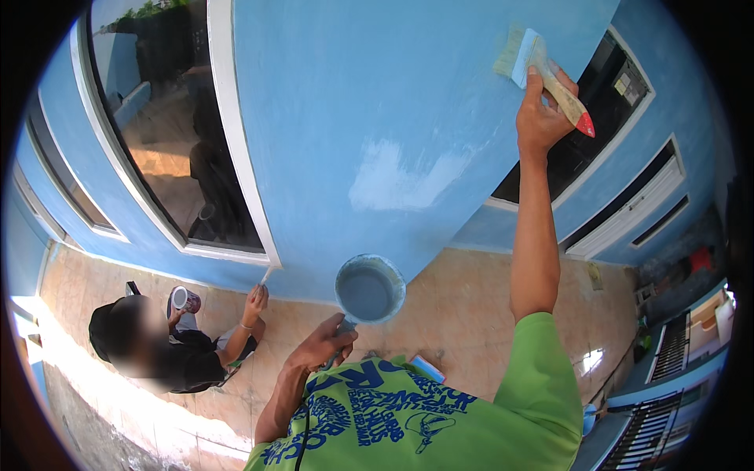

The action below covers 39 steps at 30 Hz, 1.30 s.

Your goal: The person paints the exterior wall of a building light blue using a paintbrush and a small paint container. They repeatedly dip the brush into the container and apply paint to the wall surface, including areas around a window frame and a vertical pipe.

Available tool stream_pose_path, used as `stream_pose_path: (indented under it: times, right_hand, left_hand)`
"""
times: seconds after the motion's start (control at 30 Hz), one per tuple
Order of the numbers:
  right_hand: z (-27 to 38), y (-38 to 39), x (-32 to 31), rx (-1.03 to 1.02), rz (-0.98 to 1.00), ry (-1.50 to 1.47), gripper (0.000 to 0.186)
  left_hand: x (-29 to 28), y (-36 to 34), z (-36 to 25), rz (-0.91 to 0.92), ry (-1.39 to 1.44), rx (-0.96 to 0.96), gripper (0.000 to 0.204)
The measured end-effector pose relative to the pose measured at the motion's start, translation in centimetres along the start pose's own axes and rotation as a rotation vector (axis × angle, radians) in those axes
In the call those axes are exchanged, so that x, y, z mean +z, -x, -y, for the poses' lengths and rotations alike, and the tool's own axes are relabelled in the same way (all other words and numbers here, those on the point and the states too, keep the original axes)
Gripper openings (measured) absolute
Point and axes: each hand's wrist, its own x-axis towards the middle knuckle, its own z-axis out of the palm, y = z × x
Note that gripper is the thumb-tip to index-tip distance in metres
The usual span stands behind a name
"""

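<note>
High on the blue wall (314, 102), my right hand (543, 118) grips a wide paintbrush (539, 56) by its wooden handle with a red tip. The pale bristles lie at the wall near its right-hand corner. Lower down, my left hand (320, 347) is closed round the handle of a round dipper (395, 311). Blue-grey paint (366, 292) is inside it, and its rim is smeared with paint. A whitish patch (408, 179) shows on the wall between the dipper and the brush.
At lower left a co-worker (196, 357) in black is low by the wall, with a thin brush (267, 275) at the white window frame (228, 253) and a paint can (188, 298). A dark window (585, 133) lies past the wall corner. The tiled floor (471, 314) is below.
</note>
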Motion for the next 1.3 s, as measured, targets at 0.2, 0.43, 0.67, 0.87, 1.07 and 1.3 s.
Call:
stream_pose_path:
  times: [0.2,0.43,0.67,0.87,1.07,1.3]
  right_hand:
    - [-0.3,16.9,-3.7,0.095,0.263,0.088,0.026]
    - [-0.6,13.1,-4.4,0.104,0.388,0.158,0.021]
    - [0.5,12.4,-2.8,0.160,0.159,0.081,0.023]
    - [6.5,22.3,-8.2,0.627,0.534,-0.087,0.025]
    - [13.5,20.6,-10.3,1.034,0.943,-0.253,0.026]
    - [16.2,27.2,-8.4,0.849,1.346,-0.053,0.023]
  left_hand:
    - [0.6,-0.2,0.4,-0.005,0.036,0.005,0.040]
    - [0.2,0.6,-0.1,-0.023,-0.020,-0.039,0.037]
    - [0.7,0.4,1.0,-0.065,0.063,0.024,0.045]
    - [0.7,-0.1,1.2,-0.081,0.052,0.016,0.049]
    - [0.9,0.0,0.9,-0.109,0.026,0.031,0.050]
    - [1.2,-0.3,1.2,-0.122,0.063,0.010,0.044]
